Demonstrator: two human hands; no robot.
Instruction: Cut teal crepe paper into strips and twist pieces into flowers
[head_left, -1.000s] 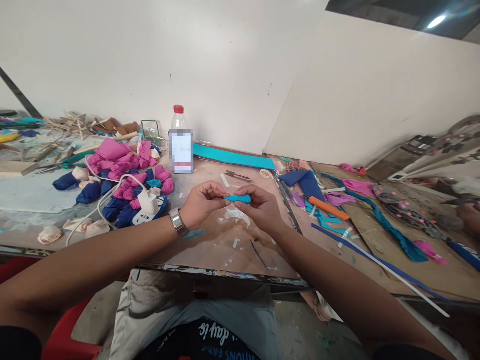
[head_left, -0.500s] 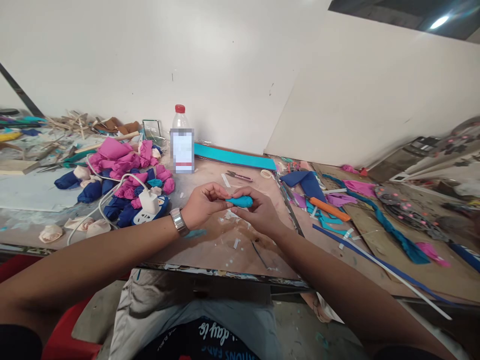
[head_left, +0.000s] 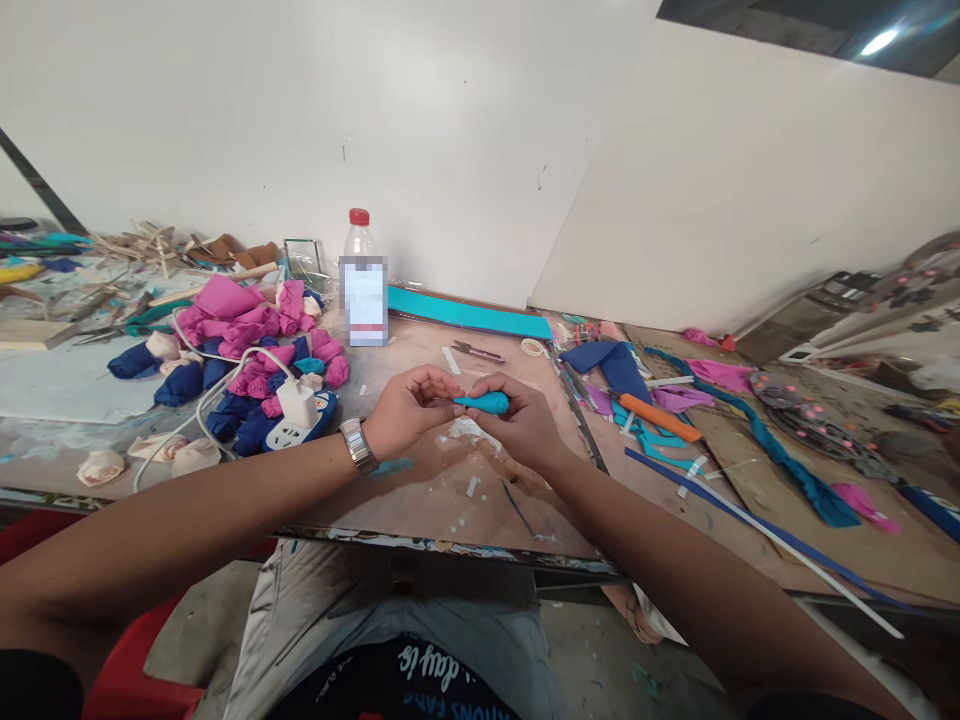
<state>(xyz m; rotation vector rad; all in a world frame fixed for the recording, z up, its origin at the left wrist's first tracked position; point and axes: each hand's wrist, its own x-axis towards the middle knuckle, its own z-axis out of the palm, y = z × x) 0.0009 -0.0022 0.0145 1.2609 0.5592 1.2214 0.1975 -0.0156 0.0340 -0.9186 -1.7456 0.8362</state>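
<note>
Both hands meet over the middle of the table around a small turquoise rolled flower (head_left: 487, 402), which looks like paper or cloth. My left hand (head_left: 415, 408), with a metal watch (head_left: 358, 445) at the wrist, pinches the flower's narrow left end between thumb and fingers. The thicker right end is gripped by my right hand (head_left: 519, 418), thumb below and fingers above. Part of the flower is hidden by the fingertips. Behind the hands lie small thread snips (head_left: 480, 352) and a roll of tape (head_left: 535, 348).
To the left is a pile of pink, navy and cream rolled flowers (head_left: 232, 320) with a power strip (head_left: 307, 425). A red-capped bottle (head_left: 364, 300) stands near the wall beside a turquoise strip (head_left: 472, 316). At right lie an orange-handled cutter (head_left: 658, 418), scraps and a white stick (head_left: 817, 568).
The right fingers and thumb have shifted slightly on the turquoise flower, its narrow end still pinched on the left. Everything else stays in place.
</note>
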